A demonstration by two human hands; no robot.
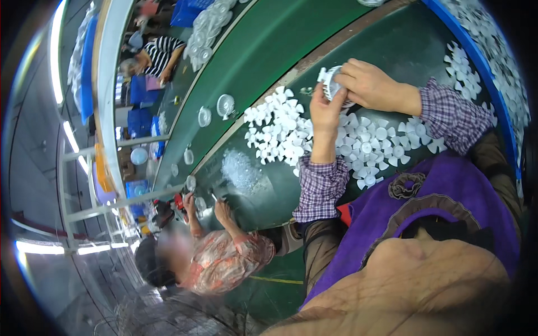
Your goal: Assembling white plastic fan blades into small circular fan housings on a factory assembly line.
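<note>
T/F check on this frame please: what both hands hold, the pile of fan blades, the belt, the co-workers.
1. Both hands hold one white round part. True: the left hand and right hand grip the white round part together.
2. The pile of white fan blades lies on the floor. False: it lies on the dark green bench, beneath the hands.
3. The green belt carries round white parts. True.
4. The person wears plain red sleeves. False: the plaid sleeves are purple and white checked.
5. Nobody else is at work. False: a co-worker in a patterned orange shirt works at the same bench.
</note>
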